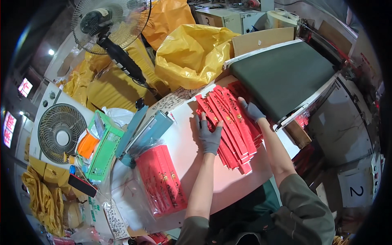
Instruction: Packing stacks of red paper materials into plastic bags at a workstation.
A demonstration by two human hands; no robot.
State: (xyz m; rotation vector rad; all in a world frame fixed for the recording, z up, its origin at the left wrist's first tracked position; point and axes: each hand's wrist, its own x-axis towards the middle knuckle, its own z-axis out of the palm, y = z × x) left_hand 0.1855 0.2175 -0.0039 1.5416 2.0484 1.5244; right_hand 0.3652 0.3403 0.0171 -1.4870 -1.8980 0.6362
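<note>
A loose pile of long red printed paper packets (pixel 232 126) lies on the white tabletop (pixel 185 122) in front of me. My left hand (pixel 209 135), in a grey glove with bare fingertips, rests against the pile's left side with its fingers spread. On the far right side, my right hand (pixel 251 111), gloved the same way, touches the packets with its fingers stretched out. The packets are fanned unevenly, their near ends staggered. Left of my left forearm lies a clear plastic bag filled with red packets (pixel 161 179). Beyond that bag stands a blue-grey bag sealer (pixel 143 132).
A dark green conveyor belt (pixel 286 77) borders the table at the right. Behind the table sits an open yellow plastic bag (pixel 192 55). On the left are a green box (pixel 105 149), a dark phone (pixel 83 185) and a box fan (pixel 61 130); a standing fan (pixel 122 61) rises behind.
</note>
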